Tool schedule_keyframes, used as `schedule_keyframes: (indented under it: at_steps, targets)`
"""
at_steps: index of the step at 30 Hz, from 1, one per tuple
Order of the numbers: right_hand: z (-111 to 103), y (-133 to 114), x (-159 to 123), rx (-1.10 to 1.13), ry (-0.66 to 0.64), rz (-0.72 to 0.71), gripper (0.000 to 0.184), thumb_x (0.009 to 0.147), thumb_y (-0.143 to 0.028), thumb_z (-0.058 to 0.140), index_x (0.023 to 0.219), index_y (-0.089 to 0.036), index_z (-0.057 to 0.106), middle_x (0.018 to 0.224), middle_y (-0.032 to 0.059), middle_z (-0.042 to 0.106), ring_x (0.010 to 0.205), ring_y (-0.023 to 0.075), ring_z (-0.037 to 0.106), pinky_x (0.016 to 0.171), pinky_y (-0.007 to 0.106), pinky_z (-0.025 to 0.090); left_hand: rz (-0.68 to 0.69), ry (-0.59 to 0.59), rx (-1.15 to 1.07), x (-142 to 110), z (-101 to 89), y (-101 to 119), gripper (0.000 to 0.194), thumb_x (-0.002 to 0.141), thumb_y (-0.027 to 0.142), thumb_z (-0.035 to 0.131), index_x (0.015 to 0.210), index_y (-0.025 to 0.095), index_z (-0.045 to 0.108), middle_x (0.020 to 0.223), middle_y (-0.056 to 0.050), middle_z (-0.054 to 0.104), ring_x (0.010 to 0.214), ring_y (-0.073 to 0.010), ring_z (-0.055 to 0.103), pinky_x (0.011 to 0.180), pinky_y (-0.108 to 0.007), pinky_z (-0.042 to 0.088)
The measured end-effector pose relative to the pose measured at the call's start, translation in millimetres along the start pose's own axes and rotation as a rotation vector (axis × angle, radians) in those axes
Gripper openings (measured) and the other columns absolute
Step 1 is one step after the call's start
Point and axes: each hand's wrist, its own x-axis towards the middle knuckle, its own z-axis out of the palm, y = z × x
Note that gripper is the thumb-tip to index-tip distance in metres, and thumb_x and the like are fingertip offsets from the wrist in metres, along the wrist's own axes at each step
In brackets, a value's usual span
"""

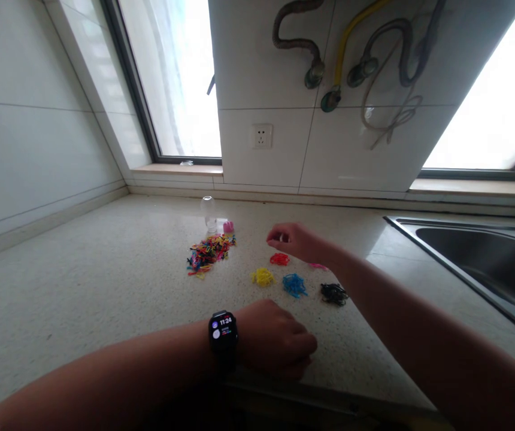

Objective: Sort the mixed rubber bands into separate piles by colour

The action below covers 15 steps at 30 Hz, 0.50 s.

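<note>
My right hand [296,240] hovers over the counter just behind a small red pile of rubber bands [279,259]. Its thumb and forefinger are pinched together; anything between them is too small to make out. Loosely curled into a fist, my left hand [278,338] rests near the counter's front edge, with no object showing in it. Between the hands lie a yellow pile [263,277], a blue pile [294,285] and a black pile [334,294]. A pink pile [318,266] is partly hidden by my right forearm. Further left spreads a mixed-colour heap of rubber bands [210,254].
Behind the mixed heap stand a clear bottle [208,215] and a pink cap-like piece [227,227]. A metal sink [477,257] is set into the speckled counter [105,269] at the right. Hoses [341,48] and a socket [262,136] are on the tiled wall.
</note>
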Motion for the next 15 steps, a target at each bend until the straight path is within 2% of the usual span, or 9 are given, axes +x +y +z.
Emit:
schedule_keyframes:
  at_steps: [3,7,11,15]
  targets:
    - [22,-22,33,-0.12,-0.096,-0.123,0.014,0.086,-0.027,0.063,0.094,-0.021,0.073,0.081,0.0019,0.071,0.069,0.0133,0.059,0.066,0.025,0.039,-0.001,-0.024,0.0,0,-2.9,1,0.017,0.092,0.034,0.054,0.082,0.02,0.053,0.072,0.0,0.066,0.063,-0.0158,0.063,0.046,-0.031,0.034]
    - [50,-46,62,-0.358,-0.224,-0.219,0.015,0.087,-0.028,0.063,0.096,-0.022,0.073,0.092,0.0035,0.074,0.083,0.0172,0.065,0.068,0.025,0.039,-0.004,-0.035,0.008,-1,-4.6,1,0.018,0.093,0.035,0.051,0.082,0.02,0.053,0.074,0.002,0.066,0.065,-0.0162,0.064,0.048,-0.03,0.034]
    - [70,-58,76,-0.541,-0.285,-0.233,0.018,0.088,-0.032,0.061,0.097,-0.022,0.073,0.101,0.0071,0.075,0.091,0.0216,0.067,0.068,0.026,0.042,0.02,-0.014,0.004,-1,-3.2,-1,0.018,0.094,0.035,0.051,0.083,0.021,0.054,0.076,0.003,0.066,0.065,-0.0156,0.063,0.047,-0.032,0.034]
    - [81,-59,85,-0.578,-0.324,-0.224,0.024,0.088,-0.04,0.062,0.101,-0.023,0.073,0.105,0.0076,0.075,0.094,0.0221,0.068,0.069,0.026,0.044,0.032,-0.004,0.004,-2,-1.9,-1,0.017,0.093,0.034,0.052,0.083,0.021,0.055,0.076,0.003,0.066,0.065,-0.0156,0.062,0.047,-0.033,0.035]
